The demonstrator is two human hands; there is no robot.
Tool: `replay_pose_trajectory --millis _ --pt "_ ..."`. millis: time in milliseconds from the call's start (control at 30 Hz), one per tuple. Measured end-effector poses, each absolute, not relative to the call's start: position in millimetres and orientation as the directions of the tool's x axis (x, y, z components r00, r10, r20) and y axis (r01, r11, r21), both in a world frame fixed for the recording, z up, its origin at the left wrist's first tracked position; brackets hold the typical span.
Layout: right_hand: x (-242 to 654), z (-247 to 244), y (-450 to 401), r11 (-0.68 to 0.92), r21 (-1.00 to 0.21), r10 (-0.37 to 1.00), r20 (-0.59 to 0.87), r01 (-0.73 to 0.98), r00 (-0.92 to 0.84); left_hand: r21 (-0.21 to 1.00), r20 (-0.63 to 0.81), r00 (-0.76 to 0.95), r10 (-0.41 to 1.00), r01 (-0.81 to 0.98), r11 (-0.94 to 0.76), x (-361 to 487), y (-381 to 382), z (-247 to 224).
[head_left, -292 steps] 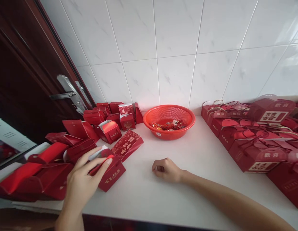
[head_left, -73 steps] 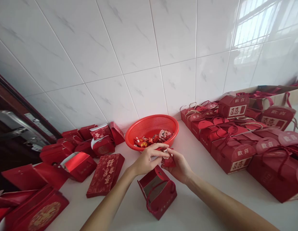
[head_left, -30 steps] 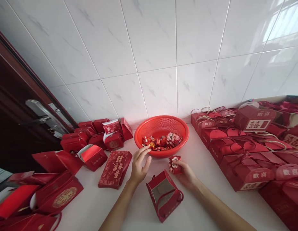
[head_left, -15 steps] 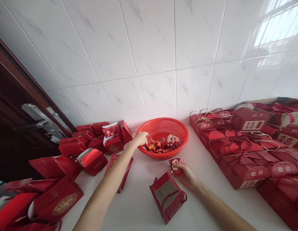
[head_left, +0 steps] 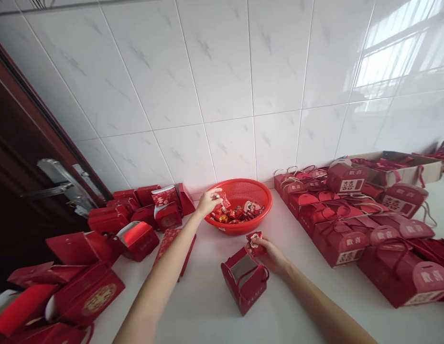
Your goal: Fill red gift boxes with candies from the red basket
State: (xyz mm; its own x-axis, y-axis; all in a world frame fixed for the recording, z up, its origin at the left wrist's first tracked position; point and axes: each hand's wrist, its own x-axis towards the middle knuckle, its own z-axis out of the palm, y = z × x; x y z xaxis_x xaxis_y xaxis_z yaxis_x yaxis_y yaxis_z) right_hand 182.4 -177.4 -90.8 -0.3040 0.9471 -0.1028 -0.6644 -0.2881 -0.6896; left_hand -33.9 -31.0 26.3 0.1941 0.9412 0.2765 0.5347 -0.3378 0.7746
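My left hand (head_left: 208, 201) is closed on a small red-wrapped candy (head_left: 224, 200), held over the left side of a red plastic basket (head_left: 266, 210). Wrapped candies (head_left: 239, 214) in red and gold lie in the bottom of that basket. Nearer to me, my right hand (head_left: 270, 253) grips a red candy packet (head_left: 254, 242) with a pale printed figure, between thumb and fingers. Just below it on the white table stands an open red gift box (head_left: 245, 282) with a cord handle; its inside looks pale and I see nothing in it.
Open red boxes (head_left: 100, 296) crowd the left side by a dark door with a metal handle (head_left: 57, 184). A folded red box (head_left: 171, 243) lies left of my forearm. Closed red boxes (head_left: 340, 239) fill the right, with a carton (head_left: 431, 170) of red ribbon-like items behind.
My left hand has lifted a candy from the basket's left side. My right hand still holds its packet beside the open box. The camera view has turned to the right.
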Motion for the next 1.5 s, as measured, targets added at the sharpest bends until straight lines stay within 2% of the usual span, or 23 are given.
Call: replay_pose_trajectory --millis 233,433,767,1067,1200,1500 --pt "185.6 -86.4 -179.1 -0.307 -0.682 0.941 -0.114 -0.664 -0.319 0.856 0.403 0.25 0.881 0.238 -0.459 -23.0 -83.7 20.2" --pt "185.3 -85.4 -175.6 -0.302 -0.65 0.951 -0.15 -0.698 -0.272 0.828 0.471 0.315 0.824 0.164 -0.536 -4.2 -113.5 4.1" --pt "185.5 -83.6 -172.9 -0.357 -0.571 0.934 -0.22 -0.739 -0.281 0.763 0.534 0.263 0.803 0.259 -0.592 2.3 -121.3 -11.4" --pt "185.5 -84.6 -175.0 -0.388 -0.591 0.922 -0.25 -0.707 -0.297 0.751 0.587 0.016 0.809 0.363 -0.552 -5.1 -114.9 -25.5" --pt "184.7 -85.9 -174.7 -0.391 -0.594 0.92 -0.255 -0.703 -0.297 0.676 0.646 -0.001 0.763 0.465 -0.572 -2.2 -121.1 -27.4" --pt "188.6 -82.6 -185.1 -0.405 -0.625 0.914 -0.256 -0.667 -0.315 0.472 0.749 0.113 0.653 0.601 -0.645 11.0 -127.8 -38.0"
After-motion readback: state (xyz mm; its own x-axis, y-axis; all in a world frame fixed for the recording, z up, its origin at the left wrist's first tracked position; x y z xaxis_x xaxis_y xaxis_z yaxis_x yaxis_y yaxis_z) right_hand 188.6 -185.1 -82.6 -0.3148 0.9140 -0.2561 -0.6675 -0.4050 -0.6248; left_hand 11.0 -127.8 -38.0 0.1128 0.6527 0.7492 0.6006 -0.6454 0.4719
